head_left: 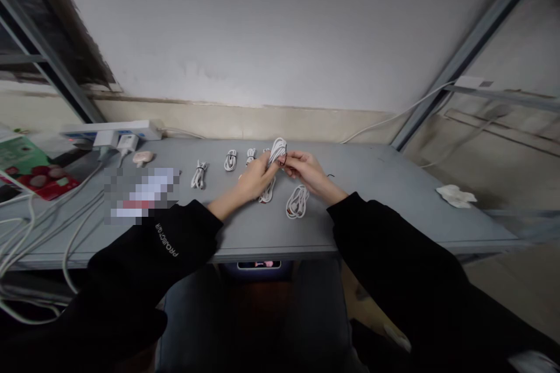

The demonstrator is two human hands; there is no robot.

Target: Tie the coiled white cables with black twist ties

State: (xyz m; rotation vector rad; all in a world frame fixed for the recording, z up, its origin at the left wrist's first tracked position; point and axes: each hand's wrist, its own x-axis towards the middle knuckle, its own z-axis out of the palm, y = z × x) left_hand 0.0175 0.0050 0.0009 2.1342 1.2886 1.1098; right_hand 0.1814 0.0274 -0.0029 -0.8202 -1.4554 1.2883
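Observation:
Over the middle of the grey table, my left hand [255, 178] is closed around a coiled white cable [278, 149]. The fingers of my right hand [308, 172] pinch a thin black tie [285, 157] that wraps the coil. Just below my hands lie two more coils of white cable, one a looser bundle [297, 202] near my right wrist, the other a bundle [267, 191] partly hidden by my left hand. To the left are a tied cable bundle [199, 175], a second tied bundle [230, 160] and a third [251, 155].
A white power strip [144, 129] with plugged-in chargers stands at the back left, a pinkish case [143, 157] before it. Loose cables [30, 227] and a red-green package [37, 169] fill the left side. Crumpled tissue [455, 195] lies at the right. A wall [262, 35] rises behind.

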